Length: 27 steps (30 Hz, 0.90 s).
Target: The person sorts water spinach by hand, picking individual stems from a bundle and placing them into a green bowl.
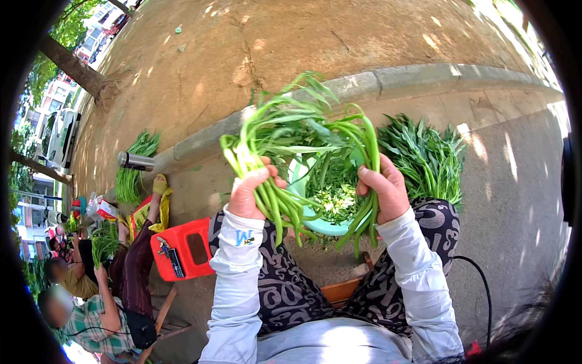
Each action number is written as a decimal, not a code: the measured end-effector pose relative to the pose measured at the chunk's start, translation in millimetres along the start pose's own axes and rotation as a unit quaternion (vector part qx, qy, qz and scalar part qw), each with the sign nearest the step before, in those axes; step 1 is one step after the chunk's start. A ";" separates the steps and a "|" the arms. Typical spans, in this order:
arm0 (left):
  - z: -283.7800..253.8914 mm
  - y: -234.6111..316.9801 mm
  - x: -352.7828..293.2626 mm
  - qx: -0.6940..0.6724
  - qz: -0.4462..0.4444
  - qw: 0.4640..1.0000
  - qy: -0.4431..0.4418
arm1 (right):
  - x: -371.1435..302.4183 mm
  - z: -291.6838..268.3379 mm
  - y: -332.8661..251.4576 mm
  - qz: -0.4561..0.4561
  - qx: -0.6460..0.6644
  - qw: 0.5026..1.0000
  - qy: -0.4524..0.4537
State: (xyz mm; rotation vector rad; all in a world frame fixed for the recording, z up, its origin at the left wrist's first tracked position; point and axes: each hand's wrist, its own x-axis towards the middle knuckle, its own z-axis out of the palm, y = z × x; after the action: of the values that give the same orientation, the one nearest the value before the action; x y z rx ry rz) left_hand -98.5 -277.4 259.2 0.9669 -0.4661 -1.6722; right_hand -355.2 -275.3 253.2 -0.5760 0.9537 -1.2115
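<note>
My left hand [250, 193] is closed round a thick bunch of water spinach [282, 203], its pale cut stems hanging below and its leaves arching up to the right. In my right hand [388, 188] a smaller bunch of stems [367, 212] is gripped. Leaves from both bunches meet and tangle above the gap between my hands. Beneath them, between my knees, stands a light green basin [327, 228] holding loose leaves and chopped green bits [336, 200]. The bunches partly hide it. Beyond my right knee lies a heap of leafy water spinach [424, 161].
At my left is a red plastic stool [167, 233] with a dark handheld device [174, 262] on it. A steel flask [136, 161] stands by another green heap [128, 185]. Two seated people [91, 309] are farther left, one holding greens. A stone curb [418, 76] runs across ahead.
</note>
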 end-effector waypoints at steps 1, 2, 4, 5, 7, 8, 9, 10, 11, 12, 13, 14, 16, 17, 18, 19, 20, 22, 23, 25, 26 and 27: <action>-3.9 2.6 0.9 -0.026 0.025 0.999 -0.001 | 2.7 -5.6 -1.9 -0.026 0.002 1.000 0.007; -6.0 4.5 2.0 -0.038 0.031 0.999 0.011 | 4.8 -9.7 -1.7 -0.045 0.001 0.999 0.013; -3.9 4.4 0.9 -0.042 0.030 0.998 0.027 | 5.5 -8.2 -0.4 -0.064 -0.019 0.998 0.011; -6.7 -3.9 3.5 -0.027 0.011 1.000 0.005 | 4.0 -4.8 -1.0 -0.067 -0.037 0.997 0.005; 19.1 -12.4 -5.4 -0.011 -0.083 0.996 0.016 | 3.2 1.3 2.9 -0.068 -0.073 0.995 -0.017; 21.8 -22.4 -3.3 0.015 -0.079 0.997 -0.003 | 3.2 5.1 7.2 -0.076 -0.102 0.992 -0.017; 27.3 -30.1 -4.5 0.035 -0.085 0.996 0.001 | 3.2 8.5 12.3 -0.085 -0.132 0.988 -0.018; 37.6 -36.2 -5.9 0.038 -0.100 0.994 0.009 | 2.9 7.8 17.2 -0.087 -0.148 0.985 -0.026; 46.3 -39.9 -7.2 0.041 -0.114 0.993 0.016 | 3.0 4.8 24.8 -0.117 -0.186 0.975 -0.046; 46.6 -41.8 -6.7 0.036 -0.112 0.993 -0.015 | -2.4 14.6 23.6 -0.091 -0.144 0.983 -0.071; 43.7 -44.4 -4.7 0.042 -0.103 0.993 -0.029 | -7.8 25.5 22.9 -0.066 -0.101 0.988 -0.094; 41.5 -46.6 -2.9 0.040 -0.094 0.994 -0.032 | -7.3 25.8 32.6 -0.100 -0.122 0.981 -0.109; 40.3 -50.1 -2.0 0.028 -0.078 0.996 -0.039 | -3.2 20.0 37.6 -0.229 -0.366 0.895 -0.115; 40.7 -52.0 -2.0 0.017 -0.073 0.996 -0.043 | -4.2 18.4 37.9 -0.255 -0.440 0.854 -0.108; 41.1 -52.9 -1.7 0.007 -0.066 0.997 -0.048 | -4.5 18.4 38.5 -0.251 -0.446 0.853 -0.107; 39.7 -53.6 -0.9 -0.001 -0.073 0.996 -0.046 | -5.4 18.2 39.7 -0.246 -0.452 0.851 -0.107; 37.3 -54.8 0.3 -0.008 -0.080 0.996 -0.045 | -6.4 18.2 40.6 -0.242 -0.458 0.849 -0.107; 34.7 -57.4 3.1 -0.016 -0.085 0.995 -0.046 | -11.5 23.8 34.9 -0.245 -0.476 0.842 -0.075; 34.1 -58.3 4.1 -0.016 -0.083 0.995 -0.048 | -13.5 26.0 33.1 -0.246 -0.484 0.838 -0.059; 31.9 -60.1 4.5 -0.012 -0.079 0.996 -0.050 | -15.2 25.9 36.8 -0.217 -0.461 0.859 -0.050; 30.6 -61.0 4.4 -0.009 -0.077 0.996 -0.050 | -15.7 25.6 38.0 -0.202 -0.449 0.869 -0.045; 30.5 -61.2 4.6 -0.007 -0.076 0.996 -0.051 | -15.4 25.2 37.2 -0.202 -0.454 0.866 -0.051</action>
State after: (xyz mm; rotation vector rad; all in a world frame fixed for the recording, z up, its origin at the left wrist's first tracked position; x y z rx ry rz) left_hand -160.2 -266.8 231.3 0.9289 -0.4583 -1.8657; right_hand -315.4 -252.8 240.6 -1.6405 1.3418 -1.0164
